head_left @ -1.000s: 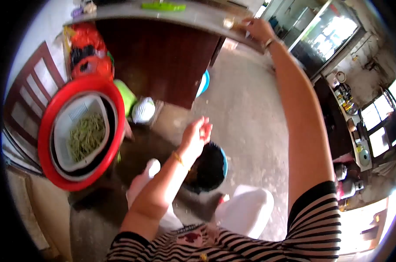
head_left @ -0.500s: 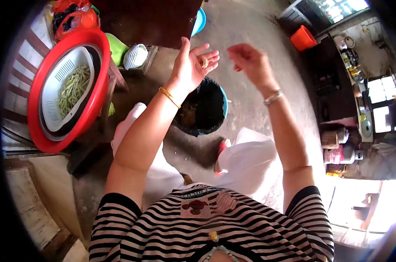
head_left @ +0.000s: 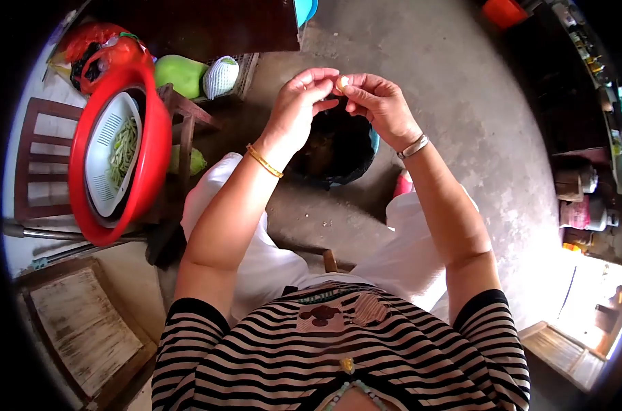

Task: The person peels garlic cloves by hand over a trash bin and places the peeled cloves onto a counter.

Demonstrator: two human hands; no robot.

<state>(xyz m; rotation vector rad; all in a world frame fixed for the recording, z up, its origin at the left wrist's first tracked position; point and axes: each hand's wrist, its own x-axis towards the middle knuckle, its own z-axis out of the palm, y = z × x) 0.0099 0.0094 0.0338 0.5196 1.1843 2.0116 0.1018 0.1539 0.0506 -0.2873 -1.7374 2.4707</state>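
Note:
My right hand pinches a small pale piece, which looks like a garlic clove, between thumb and fingers. Close beside it is my left hand, its thumb and fingers bent inward with the tips almost at the clove. What those left fingers hold, if anything, is hidden. Below both hands stands a bin lined with a black bag; its blue rim shows on the right and dark scraps lie inside.
On a wooden chair at left sits a red basin with a white colander of green beans. Behind are red plastic bags, a green melon and a fruit in white foam net. A dark table stands ahead.
My left hand was open, palm up, with a small piece on it; its fingers are now bent. My right hand has come left to meet it. The view has shifted.

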